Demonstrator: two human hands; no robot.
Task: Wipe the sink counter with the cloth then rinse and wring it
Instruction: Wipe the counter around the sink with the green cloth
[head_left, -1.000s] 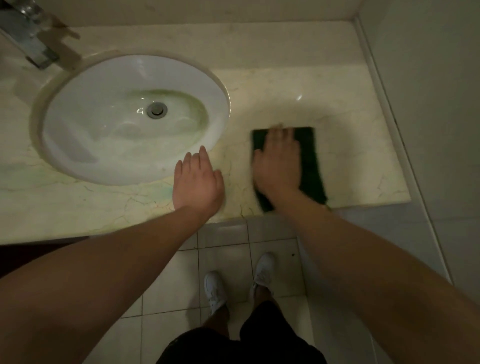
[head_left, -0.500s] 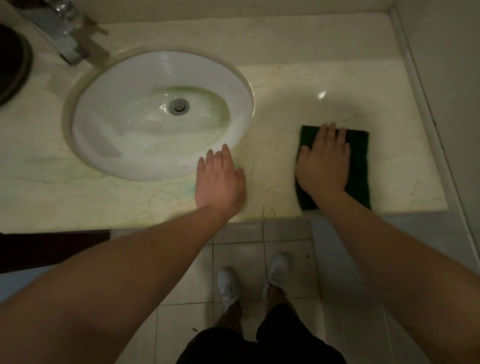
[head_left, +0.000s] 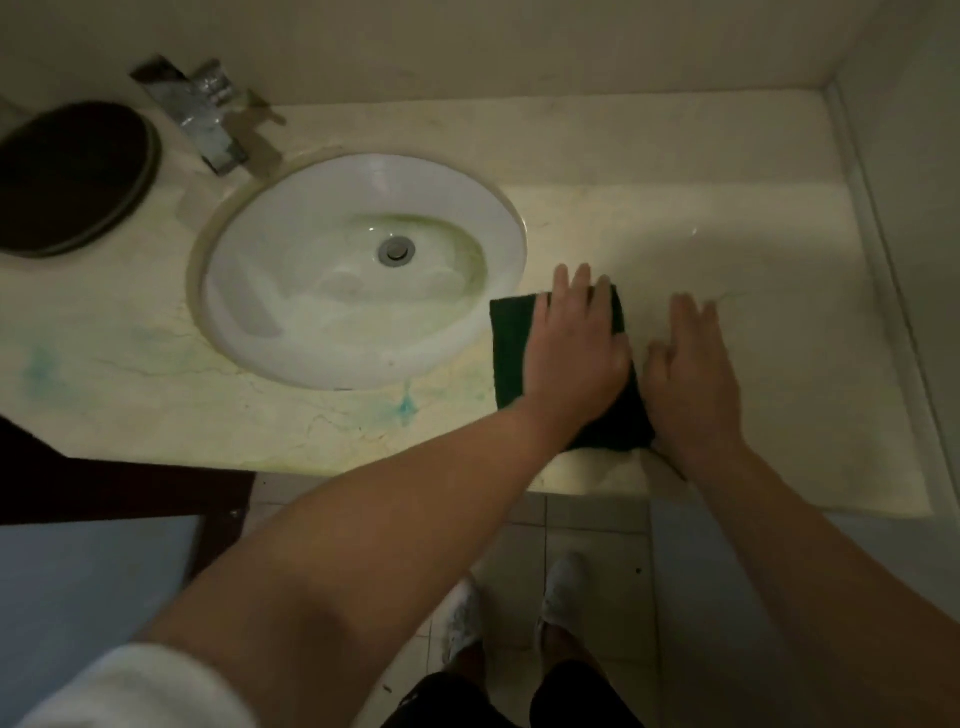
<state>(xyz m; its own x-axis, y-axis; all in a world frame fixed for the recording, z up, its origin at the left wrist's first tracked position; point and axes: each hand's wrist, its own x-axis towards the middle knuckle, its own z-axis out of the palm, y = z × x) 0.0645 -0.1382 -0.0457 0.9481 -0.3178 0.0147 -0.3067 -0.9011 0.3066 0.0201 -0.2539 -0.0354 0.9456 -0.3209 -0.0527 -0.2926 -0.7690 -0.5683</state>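
Left hand (head_left: 574, 353) lies flat on the cloth (head_left: 511, 353) beside the sink (head_left: 291, 291).
Cloth sits on the table (head_left: 727, 234), right of the basin; right hand (head_left: 691, 374) rests open, touching its edge.

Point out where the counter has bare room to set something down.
Bare counter lies between the sink, the right wall and the hands. Crowded: the cloth under the left hand, right hand beside; dark round object by the faucet.
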